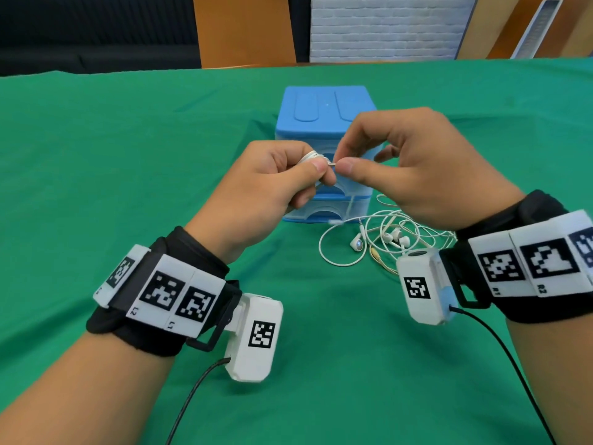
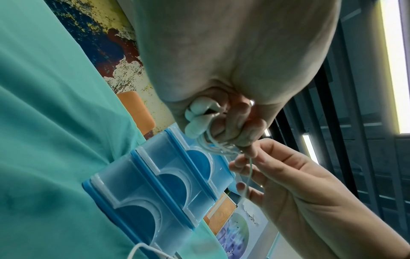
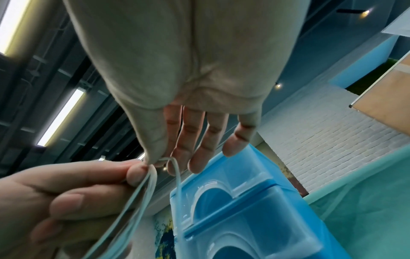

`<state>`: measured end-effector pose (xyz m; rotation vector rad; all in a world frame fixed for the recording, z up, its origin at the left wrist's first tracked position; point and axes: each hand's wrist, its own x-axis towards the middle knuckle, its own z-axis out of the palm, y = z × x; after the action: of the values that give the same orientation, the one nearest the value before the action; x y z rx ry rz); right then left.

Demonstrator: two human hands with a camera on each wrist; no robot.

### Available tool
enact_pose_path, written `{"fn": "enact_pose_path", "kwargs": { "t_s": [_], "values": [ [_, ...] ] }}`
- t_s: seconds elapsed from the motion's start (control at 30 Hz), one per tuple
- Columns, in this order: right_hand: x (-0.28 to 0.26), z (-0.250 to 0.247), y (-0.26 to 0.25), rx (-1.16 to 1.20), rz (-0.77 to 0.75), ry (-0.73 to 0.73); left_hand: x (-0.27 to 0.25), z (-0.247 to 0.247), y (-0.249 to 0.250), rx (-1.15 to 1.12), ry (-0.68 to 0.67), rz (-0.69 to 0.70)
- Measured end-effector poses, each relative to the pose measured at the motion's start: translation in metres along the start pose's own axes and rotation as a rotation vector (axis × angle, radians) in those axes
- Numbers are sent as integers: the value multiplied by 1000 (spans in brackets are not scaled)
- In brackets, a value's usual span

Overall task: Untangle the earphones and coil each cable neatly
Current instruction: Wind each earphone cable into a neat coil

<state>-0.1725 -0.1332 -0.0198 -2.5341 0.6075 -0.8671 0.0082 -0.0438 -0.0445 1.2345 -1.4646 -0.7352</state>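
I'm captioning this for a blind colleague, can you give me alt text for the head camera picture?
Two hands meet above a green table: the left hand grips a small coil of white earphone cable while the right hand pinches its loose end. Behind them stands a blue drawer box; more tangled earphones lie on the cloth.

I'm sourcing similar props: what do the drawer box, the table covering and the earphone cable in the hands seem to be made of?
Drawer box: likely moulded plastic, opaque blue top, translucent glossy drawer fronts. Table covering: green woven cloth, matte, with soft creases. Earphone cable gripped by the left hand, pinched by the right hand: thin, white, smooth, probably rubbery plastic.
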Motion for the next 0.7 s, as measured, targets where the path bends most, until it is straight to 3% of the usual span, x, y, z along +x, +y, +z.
{"fn": "enact_pose_path", "kwargs": {
  "t_s": [0.27,0.5,0.7],
  "values": [
    [0,9,4,165,40,-62,-1,0,2,-174,-66,-54],
    [4,16,6,177,47,24,-3,-4,2,-366,-139,-115],
    [3,29,4,456,75,13,-2,1,0,-608,-114,-89]
  ]
}}
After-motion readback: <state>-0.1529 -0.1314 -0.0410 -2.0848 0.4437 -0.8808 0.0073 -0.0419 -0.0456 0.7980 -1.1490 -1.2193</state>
